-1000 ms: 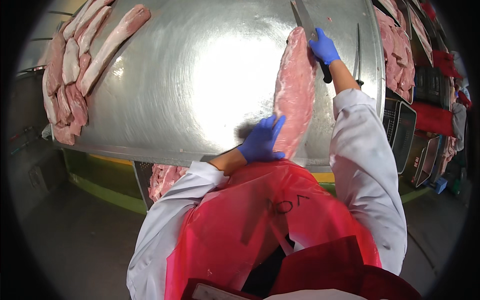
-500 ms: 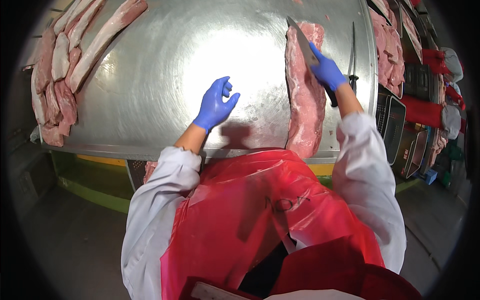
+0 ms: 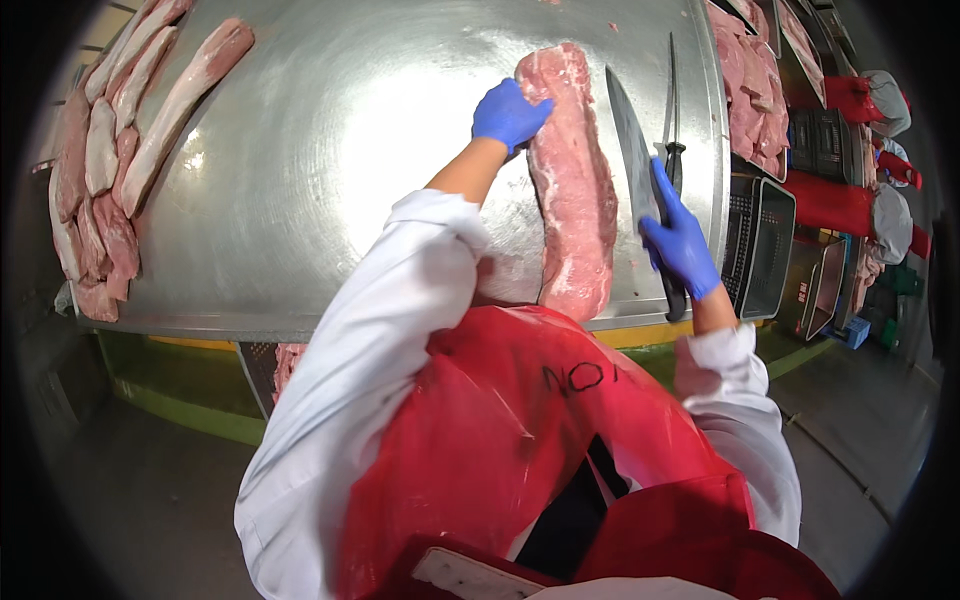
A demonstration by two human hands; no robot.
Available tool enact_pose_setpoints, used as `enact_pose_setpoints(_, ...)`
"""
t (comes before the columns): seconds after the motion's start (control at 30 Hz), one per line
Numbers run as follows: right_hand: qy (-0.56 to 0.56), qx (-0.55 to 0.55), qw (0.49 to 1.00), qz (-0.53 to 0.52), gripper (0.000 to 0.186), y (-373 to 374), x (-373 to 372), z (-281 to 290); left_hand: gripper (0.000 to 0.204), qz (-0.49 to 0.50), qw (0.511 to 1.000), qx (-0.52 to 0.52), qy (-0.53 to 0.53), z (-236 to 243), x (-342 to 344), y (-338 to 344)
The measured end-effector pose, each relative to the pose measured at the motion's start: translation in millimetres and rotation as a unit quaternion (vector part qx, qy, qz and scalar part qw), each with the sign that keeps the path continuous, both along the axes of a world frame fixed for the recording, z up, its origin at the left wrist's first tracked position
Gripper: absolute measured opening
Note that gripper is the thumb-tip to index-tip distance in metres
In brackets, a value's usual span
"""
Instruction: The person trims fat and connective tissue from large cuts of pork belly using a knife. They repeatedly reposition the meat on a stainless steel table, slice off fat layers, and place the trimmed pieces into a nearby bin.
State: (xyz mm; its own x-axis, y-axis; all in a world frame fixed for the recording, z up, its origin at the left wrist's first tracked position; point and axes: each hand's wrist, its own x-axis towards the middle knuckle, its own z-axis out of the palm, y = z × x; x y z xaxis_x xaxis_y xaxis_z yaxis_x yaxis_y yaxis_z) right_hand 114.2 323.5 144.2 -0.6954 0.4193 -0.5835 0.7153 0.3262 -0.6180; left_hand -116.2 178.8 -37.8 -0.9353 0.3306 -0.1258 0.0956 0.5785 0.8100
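A long slab of pink meat, looking like a pork loin (image 3: 572, 190), lies lengthwise on the steel table, its near end by the table's front edge. My left hand (image 3: 509, 114), in a blue glove, grips the left edge near the far end, thumb on top and the other fingers partly hidden. To the right of the loin, apart from it, my gloved right hand (image 3: 684, 246) holds a long-bladed knife (image 3: 629, 135) with a black handle. The blade points away from me, close to the table top. Beside it lies a sharpening steel (image 3: 674, 105) with a black handle.
Several long meat strips (image 3: 105, 170) are piled at the table's left end. Beyond the right edge stand a tray of meat pieces (image 3: 748, 95) and a dark crate (image 3: 768, 245). Other people in red aprons (image 3: 835, 205) are farther right. The steel table (image 3: 300, 200) has a raised rim.
My left hand has gone away from me and right, from above the bare table onto the loin. My right hand has carried the knife off the meat to its right side.
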Motion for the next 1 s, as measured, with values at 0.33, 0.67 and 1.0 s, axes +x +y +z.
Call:
enact_pose_setpoints(0.33,0.2,0.18,0.961,0.061,0.081,47,-141,-145,0.044,-0.027,0.993,-0.105,0.042,-27,-9,34)
enact_pose_setpoints(0.67,0.124,0.154,0.959,0.202,0.076,8,-179,-155,0.032,-0.131,0.989,-0.037,0.05,-58,-31,-3)
enact_pose_setpoints(1.0,0.039,0.142,0.945,0.293,0.066,-3,-160,-133,0.033,-0.023,0.995,0.083,-0.051,-8,-23,-2)
